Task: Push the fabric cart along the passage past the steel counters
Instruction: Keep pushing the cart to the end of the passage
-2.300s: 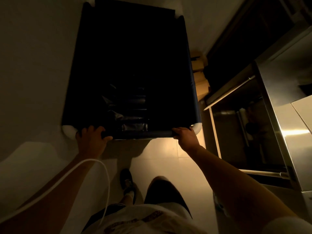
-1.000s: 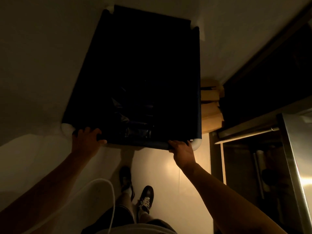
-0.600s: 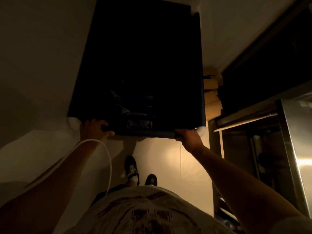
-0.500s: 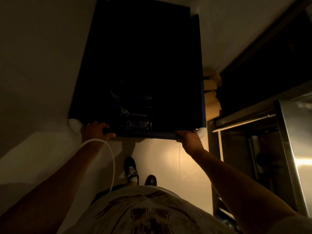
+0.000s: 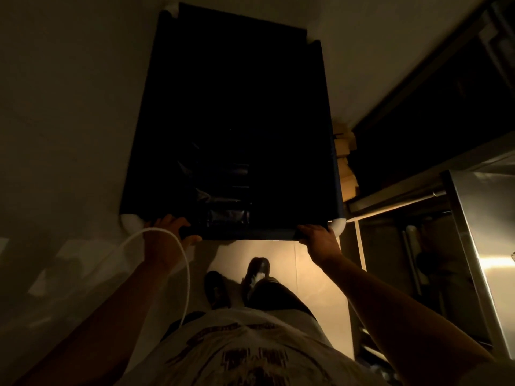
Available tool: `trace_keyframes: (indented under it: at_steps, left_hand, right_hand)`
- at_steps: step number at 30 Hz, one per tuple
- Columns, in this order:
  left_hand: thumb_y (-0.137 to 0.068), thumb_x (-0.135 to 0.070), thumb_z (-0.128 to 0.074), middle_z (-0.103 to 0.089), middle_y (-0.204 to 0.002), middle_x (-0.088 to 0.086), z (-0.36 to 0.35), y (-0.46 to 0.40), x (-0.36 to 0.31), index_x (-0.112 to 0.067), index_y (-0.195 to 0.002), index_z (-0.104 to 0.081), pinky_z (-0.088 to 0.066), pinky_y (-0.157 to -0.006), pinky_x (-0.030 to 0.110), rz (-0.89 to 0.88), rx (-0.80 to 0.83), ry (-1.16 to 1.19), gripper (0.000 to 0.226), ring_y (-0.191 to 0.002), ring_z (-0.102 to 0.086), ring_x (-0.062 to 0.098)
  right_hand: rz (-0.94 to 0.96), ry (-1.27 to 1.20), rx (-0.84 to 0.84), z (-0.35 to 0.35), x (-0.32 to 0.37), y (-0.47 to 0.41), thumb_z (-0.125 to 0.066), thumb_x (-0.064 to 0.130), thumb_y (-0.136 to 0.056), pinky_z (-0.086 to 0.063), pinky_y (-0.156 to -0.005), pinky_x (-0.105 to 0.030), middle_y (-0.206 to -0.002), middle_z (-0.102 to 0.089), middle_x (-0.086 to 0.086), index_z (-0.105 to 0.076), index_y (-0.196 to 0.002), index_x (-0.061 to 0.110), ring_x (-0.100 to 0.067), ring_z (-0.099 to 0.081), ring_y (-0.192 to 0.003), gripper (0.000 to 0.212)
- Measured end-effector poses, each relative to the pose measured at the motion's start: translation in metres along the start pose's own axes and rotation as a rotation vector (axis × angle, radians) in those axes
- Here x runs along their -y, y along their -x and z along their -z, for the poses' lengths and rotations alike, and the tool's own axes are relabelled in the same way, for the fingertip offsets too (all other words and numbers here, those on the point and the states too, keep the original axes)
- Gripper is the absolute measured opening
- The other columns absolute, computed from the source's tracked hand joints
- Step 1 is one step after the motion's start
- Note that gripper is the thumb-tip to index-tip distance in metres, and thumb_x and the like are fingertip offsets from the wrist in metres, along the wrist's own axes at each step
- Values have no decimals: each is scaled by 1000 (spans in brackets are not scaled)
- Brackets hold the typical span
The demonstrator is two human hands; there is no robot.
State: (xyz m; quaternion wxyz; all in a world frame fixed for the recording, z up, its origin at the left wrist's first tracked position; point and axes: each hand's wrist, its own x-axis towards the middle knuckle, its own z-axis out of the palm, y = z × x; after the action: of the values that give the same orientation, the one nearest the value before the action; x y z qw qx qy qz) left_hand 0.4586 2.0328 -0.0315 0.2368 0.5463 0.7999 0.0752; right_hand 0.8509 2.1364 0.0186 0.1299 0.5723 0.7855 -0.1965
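Both hands closed on the near top rail of the fabric cart (image 5: pixel 231 129): left hand (image 5: pixel 167 235) wrapped over the rail just inboard of the left white corner cap (image 5: pixel 132 222), right hand (image 5: pixel 320 240) gripping beside the right corner. Cart's long axis runs straight away from the grip, far end pointing ahead down the passage. Dark bag or liner visible inside, just beyond the rail between the hands. Steel counter (image 5: pixel 485 246) sits right of the right hand, stacked cardboard boxes (image 5: pixel 345 162) just beside the cart's right wall. White cable (image 5: pixel 178 246) loops over the left wrist.
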Motion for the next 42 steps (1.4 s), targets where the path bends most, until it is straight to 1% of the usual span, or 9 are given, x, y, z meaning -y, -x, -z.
trace_keyframes:
  at_steps: [3,6,11,13,20,26,31,36,42]
  left_hand:
    - [-66,-74,-57,-64,-99,10,-2,-1,3,-22,-95,-70,-47,-84,49,-26,-9,-7,61,-91,-62,38]
    - [-64,-77,-53,-64,-99,10,-4,-3,5,-22,-93,-70,-46,-89,51,-37,-25,27,64,-94,-61,38]
    - [-58,-65,-78,-65,-104,8,1,-15,8,-22,-89,-73,-43,-98,50,-2,46,122,53,-105,-61,36]
    - [-59,-57,-88,-65,-105,6,3,-18,7,-25,-88,-73,-42,-99,48,21,77,124,47,-107,-60,35]
    - [-60,-61,-86,-64,-106,3,1,-18,11,-30,-88,-69,-43,-100,48,42,131,137,45,-108,-60,32]
    - [-53,-81,-56,-64,-105,-2,0,-17,11,-31,-90,-70,-40,-102,47,27,106,123,63,-108,-60,29]
    - [-53,-85,-47,-63,-111,-3,1,-21,11,-32,-93,-70,-39,-105,45,30,164,68,70,-113,-57,27]
    - [-55,-98,-38,-65,-103,-1,-1,-19,15,-29,-88,-72,-41,-92,47,-34,89,66,84,-101,-60,30]
    - [-54,-82,-49,-64,-108,-1,5,-20,9,-28,-93,-72,-39,-101,43,2,145,87,71,-110,-58,28]
  right_hand:
    - [-14,-10,26,2,0,-3,-57,16,-101,-36,-119,-42,-142,-60,-2,-56,-141,27,-25,-51,-136,42]
    - [-15,-37,32,2,1,-4,-58,11,-100,-43,-113,-35,-139,-61,-3,-58,-139,26,-25,-55,-132,41]
    - [-32,-24,84,4,-3,-9,-58,17,-101,-53,-101,-34,-129,-66,-6,-59,-136,26,-24,-63,-119,36]
    - [-24,-16,125,9,-7,-14,-60,19,-100,-54,-101,-37,-130,-64,-7,-60,-135,26,-25,-62,-119,36]
    - [27,3,213,16,-16,-29,-70,24,-93,-53,-101,-37,-133,-59,-7,-59,-134,22,-25,-58,-121,42]
    - [89,39,251,18,-26,-38,-71,31,-92,-53,-99,-35,-134,-60,-4,-60,-134,27,-23,-58,-122,44]
    - [125,20,248,15,-32,-42,-72,31,-91,-54,-96,-30,-131,-62,-3,-63,-131,26,-22,-60,-121,41]
    - [125,-13,276,11,-39,-47,-72,31,-91,-54,-92,-28,-128,-63,-2,-65,-127,27,-20,-60,-118,37]
    - [120,-21,280,5,-47,-50,-71,33,-92,-44,-84,-18,-123,-65,2,-70,-116,31,-17,-62,-114,24]
